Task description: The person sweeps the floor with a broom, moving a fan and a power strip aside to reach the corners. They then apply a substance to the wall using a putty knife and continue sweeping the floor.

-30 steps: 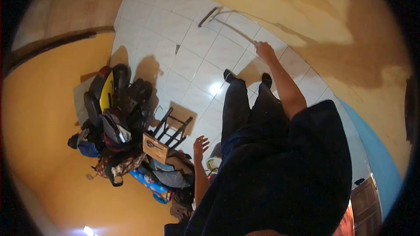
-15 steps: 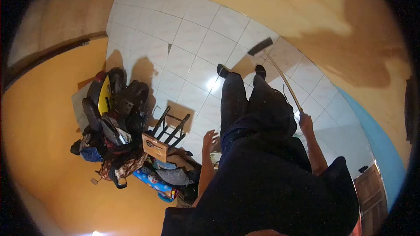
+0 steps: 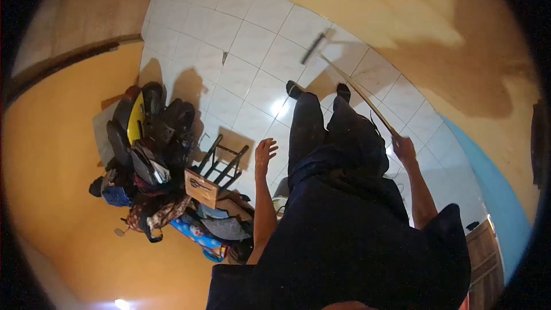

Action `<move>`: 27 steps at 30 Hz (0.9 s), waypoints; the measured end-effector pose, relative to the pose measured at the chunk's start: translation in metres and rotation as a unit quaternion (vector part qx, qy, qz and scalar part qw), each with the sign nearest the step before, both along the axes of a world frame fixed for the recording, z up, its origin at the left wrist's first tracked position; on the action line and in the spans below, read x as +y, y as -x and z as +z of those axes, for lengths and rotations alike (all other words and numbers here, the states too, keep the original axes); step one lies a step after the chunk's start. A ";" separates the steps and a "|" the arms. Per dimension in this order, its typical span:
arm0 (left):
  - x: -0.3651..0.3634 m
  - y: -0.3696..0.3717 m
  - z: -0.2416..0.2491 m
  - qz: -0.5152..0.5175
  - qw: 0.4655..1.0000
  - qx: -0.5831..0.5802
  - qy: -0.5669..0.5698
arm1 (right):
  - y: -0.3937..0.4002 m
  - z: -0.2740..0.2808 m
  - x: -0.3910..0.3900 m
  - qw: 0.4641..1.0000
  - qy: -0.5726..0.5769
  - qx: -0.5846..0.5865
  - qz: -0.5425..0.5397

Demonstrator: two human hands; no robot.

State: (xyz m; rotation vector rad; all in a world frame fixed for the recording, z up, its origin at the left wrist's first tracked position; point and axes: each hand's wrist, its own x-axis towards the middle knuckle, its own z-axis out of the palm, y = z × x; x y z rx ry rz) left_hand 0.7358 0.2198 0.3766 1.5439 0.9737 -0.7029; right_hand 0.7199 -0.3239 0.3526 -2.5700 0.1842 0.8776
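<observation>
My right hand (image 3: 404, 148) is closed around the upper end of a long-handled broom (image 3: 357, 87). Its pale stick slants away from me, and the dark, narrow head, slightly blurred, is over the tiles ahead of my feet. My left hand (image 3: 265, 152) hangs in the air left of my legs, fingers loosely apart and holding nothing. Nearest to it is a small stool (image 3: 202, 188) with a wooden top and dark legs. A pair of scissors (image 3: 200, 184) appears to lie on the stool's top.
Left of me stands a motorbike (image 3: 135, 117) with dark and yellow parts, against the orange wall (image 3: 51, 195). Piled cloths (image 3: 224, 227) lie behind the stool. White floor tiles (image 3: 241, 40) stretch ahead to a yellow wall (image 3: 413, 17). A wooden door (image 3: 485, 258) is at the lower right.
The broom's head has swung left across the tiles and turned to a steeper angle. My right hand has shifted slightly up and right with the stick. My left hand has risen forward.
</observation>
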 end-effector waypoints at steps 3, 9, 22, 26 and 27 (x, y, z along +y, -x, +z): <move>0.007 0.037 0.000 0.042 0.999 0.028 0.018 | -0.084 -0.060 0.056 0.990 -0.059 -0.085 0.095; 0.024 0.147 -0.005 0.166 0.985 0.037 0.042 | -0.280 -0.113 0.247 0.969 -0.155 -0.125 0.144; 0.077 0.207 -0.041 0.228 0.972 -0.023 0.055 | -0.214 -0.087 0.233 0.951 -0.004 -0.127 0.282; 0.131 0.155 -0.126 0.287 0.945 0.041 0.151 | -0.113 -0.018 0.144 0.950 0.099 -0.014 0.295; 0.143 0.113 -0.108 0.264 0.954 0.065 0.128 | -0.090 -0.012 0.127 0.958 0.138 0.044 0.249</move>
